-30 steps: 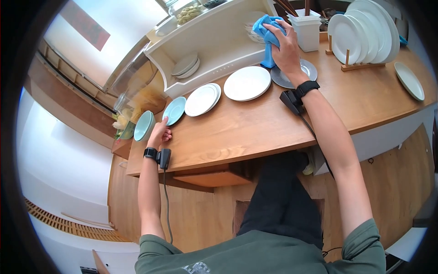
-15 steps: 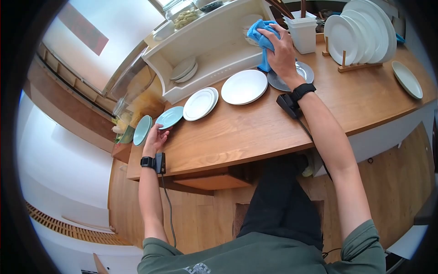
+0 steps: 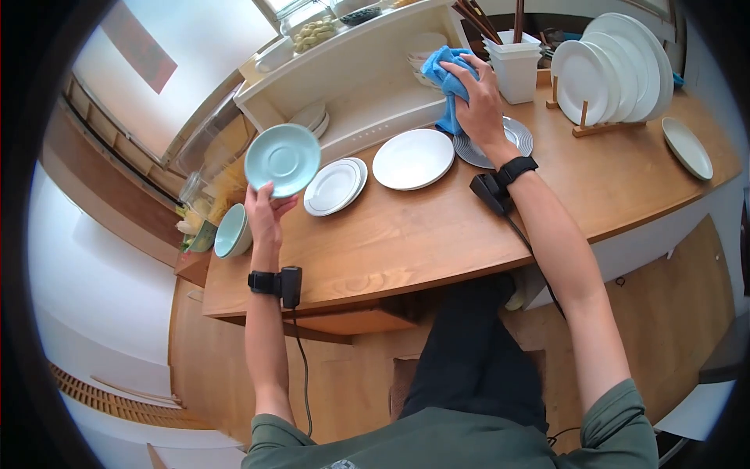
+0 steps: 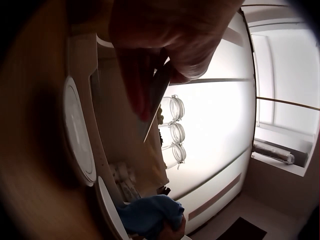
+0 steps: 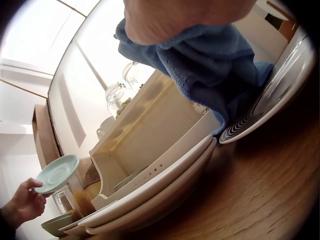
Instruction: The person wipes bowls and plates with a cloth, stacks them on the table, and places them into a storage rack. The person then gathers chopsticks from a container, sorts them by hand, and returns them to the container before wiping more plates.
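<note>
My left hand (image 3: 266, 223) pinches the lower rim of a light green saucer (image 3: 283, 160), holding it up above the wooden table. In the left wrist view the saucer (image 4: 156, 97) appears nearly edge-on between thumb and fingers. My right hand (image 3: 480, 105) grips a crumpled blue cloth (image 3: 451, 82) over the edge of a grey ringed plate (image 3: 517, 141). The right wrist view shows the cloth (image 5: 205, 65) hanging from that hand, its lower end between the grey plate (image 5: 275, 100) and the white plates (image 5: 165, 175).
Green bowls (image 3: 232, 232) stand at the table's left end. Stacked smaller white plates (image 3: 332, 187) and larger ones (image 3: 412, 159) lie along a white shelf (image 3: 383, 129). Toward the right are a chopstick holder (image 3: 514, 72), a wooden rack (image 3: 609, 129) of white plates and an oval dish (image 3: 687, 148).
The left hand has lifted the light green saucer off the table and tilted it up toward the head camera. The right hand still holds the cloth, in almost the same place.
</note>
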`<state>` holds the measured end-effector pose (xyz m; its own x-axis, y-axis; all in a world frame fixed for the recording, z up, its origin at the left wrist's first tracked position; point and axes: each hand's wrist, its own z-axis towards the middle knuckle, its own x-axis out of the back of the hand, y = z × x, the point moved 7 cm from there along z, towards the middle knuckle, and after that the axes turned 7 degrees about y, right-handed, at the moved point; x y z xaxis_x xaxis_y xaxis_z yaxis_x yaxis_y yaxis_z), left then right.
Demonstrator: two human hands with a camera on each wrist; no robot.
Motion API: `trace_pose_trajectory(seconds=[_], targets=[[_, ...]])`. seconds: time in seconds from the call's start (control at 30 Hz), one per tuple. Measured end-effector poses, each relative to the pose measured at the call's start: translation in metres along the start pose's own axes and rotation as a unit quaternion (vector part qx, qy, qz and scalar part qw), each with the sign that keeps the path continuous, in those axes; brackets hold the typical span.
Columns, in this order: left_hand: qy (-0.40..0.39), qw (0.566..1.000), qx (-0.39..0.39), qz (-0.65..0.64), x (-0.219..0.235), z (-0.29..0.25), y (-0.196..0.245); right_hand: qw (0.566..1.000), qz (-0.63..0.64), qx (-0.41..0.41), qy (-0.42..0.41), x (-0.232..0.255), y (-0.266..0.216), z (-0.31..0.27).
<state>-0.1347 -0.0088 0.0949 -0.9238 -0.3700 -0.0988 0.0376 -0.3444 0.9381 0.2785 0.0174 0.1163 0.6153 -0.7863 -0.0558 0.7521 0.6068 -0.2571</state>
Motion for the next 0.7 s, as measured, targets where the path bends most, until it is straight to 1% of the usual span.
trace_pose_trajectory(seconds=[0.07,0.1,0.17,0.23,0.27,0.33,0.4,0.43,0.5,0.53,0.57,0.63,0.67,0.7], targets=[[-0.043,0.998,-0.018,-0.030,-0.037,-0.003,0.004,1.000,0.002,0.006,-0.004,0.000,-0.003,0.001],[-0.040,0.998,-0.018,-0.038,-0.049,-0.002,0.002,1.000,0.001,0.006,-0.006,0.000,-0.003,0.001],[-0.136,0.990,0.000,-0.041,-0.083,-0.003,-0.005,1.000,0.000,0.016,-0.011,0.000,-0.007,0.002],[-0.175,0.982,0.031,-0.058,-0.107,0.000,-0.024,1.000,-0.002,0.006,-0.015,-0.001,-0.007,0.002],[-0.194,0.976,0.044,-0.087,-0.121,-0.004,-0.024,1.000,0.009,-0.004,-0.018,-0.002,-0.007,0.002],[-0.200,0.972,0.049,-0.112,-0.139,-0.011,-0.024,1.000,0.008,0.003,-0.027,-0.003,-0.007,0.002],[-0.213,0.965,0.062,-0.142,-0.149,-0.016,-0.023,0.999,0.008,0.007,-0.041,-0.006,-0.008,0.000],[-0.207,0.964,0.067,-0.151,-0.150,-0.017,-0.026,0.999,0.014,0.001,-0.040,-0.006,-0.007,0.000],[-0.243,0.936,0.094,-0.238,-0.155,-0.024,-0.028,0.998,0.021,0.000,-0.053,-0.009,-0.007,-0.001],[-0.251,0.930,0.114,-0.244,-0.154,-0.032,-0.024,0.999,0.022,0.000,-0.050,-0.009,-0.008,-0.001],[-0.242,0.929,0.120,-0.253,-0.152,-0.034,-0.027,0.999,0.022,-0.001,-0.048,-0.009,-0.010,0.000],[-0.282,0.913,0.135,-0.262,-0.155,-0.040,-0.035,0.997,0.030,0.003,-0.071,-0.012,-0.013,-0.001],[-0.285,0.902,0.150,-0.287,-0.155,-0.040,-0.037,0.997,0.030,0.015,-0.068,-0.013,-0.017,0.000],[-0.277,0.901,0.155,-0.296,-0.155,-0.039,-0.040,0.997,0.030,0.026,-0.064,-0.013,-0.020,0.000]])
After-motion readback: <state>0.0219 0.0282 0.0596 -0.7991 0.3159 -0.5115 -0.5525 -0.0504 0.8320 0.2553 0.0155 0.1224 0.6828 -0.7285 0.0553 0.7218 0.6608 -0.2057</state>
